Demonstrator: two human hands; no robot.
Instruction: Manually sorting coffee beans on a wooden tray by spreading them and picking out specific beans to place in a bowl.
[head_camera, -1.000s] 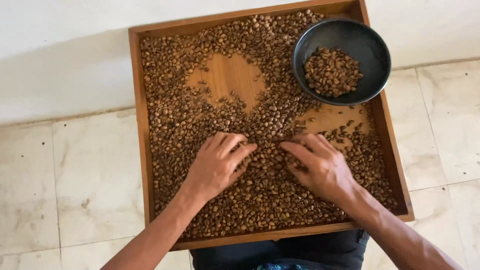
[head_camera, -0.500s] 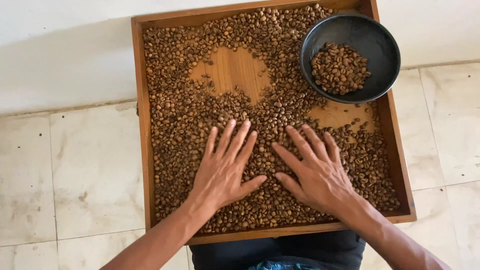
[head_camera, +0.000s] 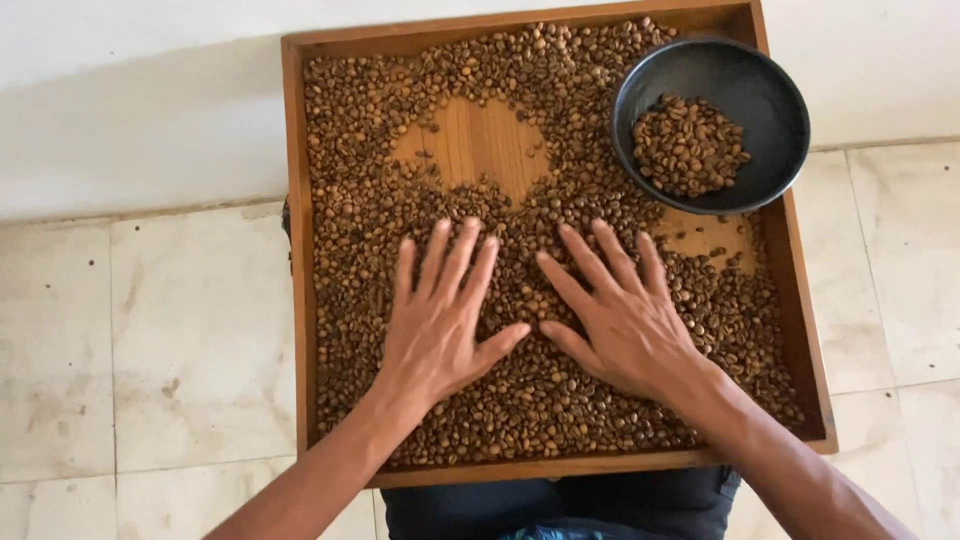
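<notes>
A square wooden tray (head_camera: 296, 250) rests on my lap, filled with brown coffee beans (head_camera: 360, 200). My left hand (head_camera: 440, 315) lies flat on the beans near the tray's middle, fingers spread and pointing away from me. My right hand (head_camera: 620, 310) lies flat beside it, fingers spread too, thumbs nearly meeting. Neither hand holds anything. A black bowl (head_camera: 760, 90) sits in the tray's far right corner with a small heap of beans (head_camera: 690, 145) inside. Bare wood (head_camera: 480, 140) shows in a patch beyond my fingers.
The tray's far edge is near a white wall (head_camera: 140, 100). Pale floor tiles (head_camera: 150, 350) lie to both sides. A second small bare patch of wood (head_camera: 705, 235) shows just below the bowl.
Both hands went from curled, raking postures to flat and spread, and slid forward over the beans toward the bare patch.
</notes>
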